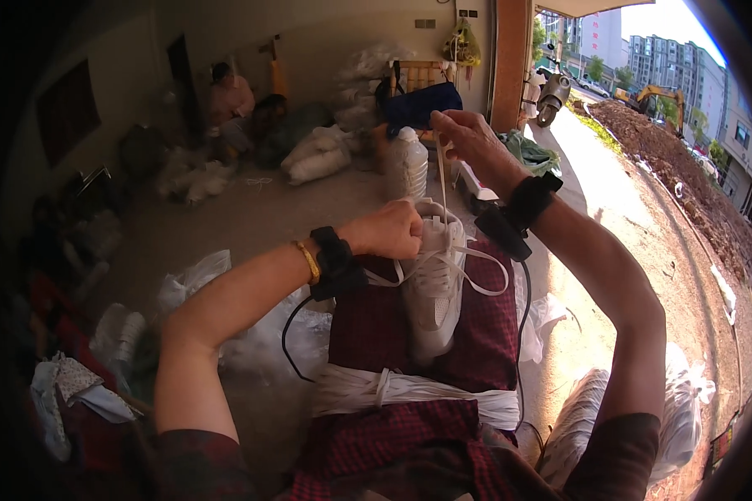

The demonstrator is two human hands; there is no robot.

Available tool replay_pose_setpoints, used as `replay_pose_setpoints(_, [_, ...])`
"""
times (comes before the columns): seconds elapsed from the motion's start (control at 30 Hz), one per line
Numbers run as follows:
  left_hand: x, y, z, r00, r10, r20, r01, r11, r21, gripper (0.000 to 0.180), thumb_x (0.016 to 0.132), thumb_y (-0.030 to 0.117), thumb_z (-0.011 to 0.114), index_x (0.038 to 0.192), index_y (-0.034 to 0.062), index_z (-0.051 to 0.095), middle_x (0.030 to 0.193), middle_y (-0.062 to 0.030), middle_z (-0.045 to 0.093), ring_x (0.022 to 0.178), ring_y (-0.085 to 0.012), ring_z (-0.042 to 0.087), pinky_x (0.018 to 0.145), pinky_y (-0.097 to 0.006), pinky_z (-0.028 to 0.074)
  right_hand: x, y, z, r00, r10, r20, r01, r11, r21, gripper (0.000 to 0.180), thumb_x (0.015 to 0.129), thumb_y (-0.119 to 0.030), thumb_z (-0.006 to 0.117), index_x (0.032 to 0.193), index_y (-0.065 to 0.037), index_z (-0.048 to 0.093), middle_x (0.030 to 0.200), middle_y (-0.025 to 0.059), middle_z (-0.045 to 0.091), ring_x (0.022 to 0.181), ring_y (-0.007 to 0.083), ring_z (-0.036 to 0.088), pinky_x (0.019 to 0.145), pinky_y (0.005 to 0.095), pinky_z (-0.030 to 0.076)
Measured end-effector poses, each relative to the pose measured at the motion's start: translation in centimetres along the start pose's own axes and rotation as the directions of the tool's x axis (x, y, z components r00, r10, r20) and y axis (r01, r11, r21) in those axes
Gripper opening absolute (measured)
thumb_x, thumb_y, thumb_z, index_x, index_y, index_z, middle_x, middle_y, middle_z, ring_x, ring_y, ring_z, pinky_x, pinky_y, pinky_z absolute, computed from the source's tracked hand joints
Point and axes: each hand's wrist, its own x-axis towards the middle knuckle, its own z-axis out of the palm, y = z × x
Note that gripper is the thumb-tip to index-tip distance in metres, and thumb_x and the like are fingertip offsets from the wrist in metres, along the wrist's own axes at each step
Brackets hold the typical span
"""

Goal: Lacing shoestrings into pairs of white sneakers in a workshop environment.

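Note:
A white sneaker (434, 296) lies across my lap on dark red checked cloth, its toe pointing toward me. Raised above its heel end, my right hand (475, 138) pinches a white shoelace (442, 179) that runs taut down to the shoe. My left hand (397, 230) is closed in a fist against the left side of the shoe's opening; its curled fingers hide whatever they grip. Loose lace loops hang out on both sides of the shoe. A bundle of white laces (418, 394) stretches across my lap, nearer to me than the toe.
Beyond the shoe stands a clear plastic bottle (407, 167). Plastic bags (280, 334) lie at left; wrapped white bundles (576, 430) sit at lower right. Farther back are a white sack (317, 154), a seated person (230, 104) and a blue bag (422, 104). A scooter (553, 96) stands outside.

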Motion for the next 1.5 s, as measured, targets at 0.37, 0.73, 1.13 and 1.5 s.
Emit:
replay_pose_setpoints(0.37, [-5.9, 5.5, -7.4, 0.874, 0.190, -0.447, -0.480, 0.481, -0.734, 0.016, 0.106, 0.021, 0.048, 0.107, 0.0082, 0.059, 0.079, 0.0020, 0.054, 0.057, -0.0018, 0.039, 0.049, -0.017, 0.030, -1.2, -2.7, -0.1, 0.980, -0.081, 0.183, 0.086, 0.996, -0.022, 0.047, 0.102, -0.047, 0.050, 0.101, -0.002, 0.063, 0.091, 0.0015, 0.057, 0.085, 0.0106, 0.053, 0.076, 0.0279, 0.048])
replay_pose_setpoints(0.73, [-2.0, 4.9, -13.1, 0.928, 0.134, -0.349, -0.358, 0.589, -0.725, 0.011, 0.089, 0.011, 0.054, 0.091, 0.0018, 0.060, 0.073, 0.0017, 0.048, 0.058, -0.0049, 0.037, 0.051, -0.021, 0.031, 1.2, -8.1, -0.4, 0.723, -0.666, 0.182, 0.651, 0.569, -0.503, 0.023, 0.096, -0.010, 0.055, 0.117, -0.007, 0.064, 0.094, 0.0118, 0.066, 0.083, 0.0213, 0.068, 0.077, 0.0304, 0.056])
replay_pose_setpoints(1.13, [-2.2, 5.7, -10.1, 0.937, 0.034, -0.349, -0.303, 0.577, -0.758, 0.022, 0.101, 0.019, 0.056, 0.102, -0.0015, 0.064, 0.067, 0.0070, 0.043, 0.051, -0.0011, 0.032, 0.044, -0.018, 0.026, -7.0, 5.5, 1.9, 0.936, 0.254, 0.242, -0.238, 0.967, -0.096, 0.027, 0.092, -0.007, 0.054, 0.119, -0.001, 0.055, 0.107, 0.0080, 0.057, 0.089, 0.0116, 0.059, 0.073, 0.0260, 0.053])
replay_pose_setpoints(1.5, [-2.8, 8.6, -14.6, 0.833, 0.175, -0.525, -0.520, 0.573, -0.633, 0.023, 0.099, 0.016, 0.053, 0.091, -0.0015, 0.066, 0.065, 0.0031, 0.052, 0.050, -0.0025, 0.036, 0.043, -0.018, 0.028, -6.8, 2.8, 2.4, 0.997, 0.029, 0.069, -0.009, 0.960, -0.280, 0.024, 0.089, -0.010, 0.063, 0.111, 0.001, 0.060, 0.095, 0.0045, 0.062, 0.084, 0.0117, 0.060, 0.070, 0.0275, 0.054])
